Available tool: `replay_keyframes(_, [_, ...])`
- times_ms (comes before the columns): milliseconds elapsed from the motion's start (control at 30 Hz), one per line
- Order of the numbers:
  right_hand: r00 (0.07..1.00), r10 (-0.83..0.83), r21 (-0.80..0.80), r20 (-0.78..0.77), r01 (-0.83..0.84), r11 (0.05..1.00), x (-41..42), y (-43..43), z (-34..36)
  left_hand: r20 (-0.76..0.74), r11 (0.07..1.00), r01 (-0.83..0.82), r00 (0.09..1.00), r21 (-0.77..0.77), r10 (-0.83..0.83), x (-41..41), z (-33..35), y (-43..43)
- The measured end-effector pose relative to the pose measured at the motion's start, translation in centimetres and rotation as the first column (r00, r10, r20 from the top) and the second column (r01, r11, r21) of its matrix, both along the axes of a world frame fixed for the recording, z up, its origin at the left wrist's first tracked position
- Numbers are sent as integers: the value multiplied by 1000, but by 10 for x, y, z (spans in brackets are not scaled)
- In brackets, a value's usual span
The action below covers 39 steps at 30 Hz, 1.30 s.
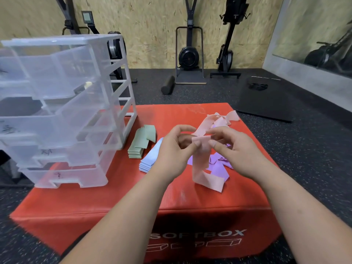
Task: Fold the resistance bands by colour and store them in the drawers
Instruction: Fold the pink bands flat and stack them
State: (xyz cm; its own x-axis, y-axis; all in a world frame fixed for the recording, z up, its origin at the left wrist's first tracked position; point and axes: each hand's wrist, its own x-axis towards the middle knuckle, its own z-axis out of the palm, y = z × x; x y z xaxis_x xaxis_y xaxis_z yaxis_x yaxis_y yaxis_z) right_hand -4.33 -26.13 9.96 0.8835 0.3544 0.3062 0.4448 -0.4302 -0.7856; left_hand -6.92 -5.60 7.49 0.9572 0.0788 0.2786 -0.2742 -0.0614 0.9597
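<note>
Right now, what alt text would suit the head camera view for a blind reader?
The left hand and right hand pinch the top of a pink band over a red box. A folded green stack and blue stack lie beside clear drawers; loose purple bands lie behind.

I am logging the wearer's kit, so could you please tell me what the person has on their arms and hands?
Nothing that shows: the left hand and right hand are ungloved, with no rings, watch or wristbands visible, and both forearms are bare up to the frame's edge. A dark patch beside the left elbow may be clothing; I cannot tell.
</note>
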Motion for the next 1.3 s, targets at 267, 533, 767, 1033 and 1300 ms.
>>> replay_keyframes(267, [998,23,97,-63,-17,995,-7,4,7,-49,998,47,998,-53,-49,-2,-8,0])
replay_keyframes(533, [957,-201,520,-208,282,806,-7,-19,13,-218,901,261,957,347,-193,-2,-39,11])
replay_keyframes(767, [798,-341,358,-497,546,757,6,-80,-29,-335,876,235,938,421,-90,-3,-55,45])
replay_keyframes(1033, [684,-412,-45,-602,486,873,-14,-113,-71,-417,840,197,908,506,38,-9,-77,58])
replay_keyframes(1300, [673,-532,-329,-514,418,847,-19,-125,-96,-404,753,178,906,634,126,-6,-87,49])
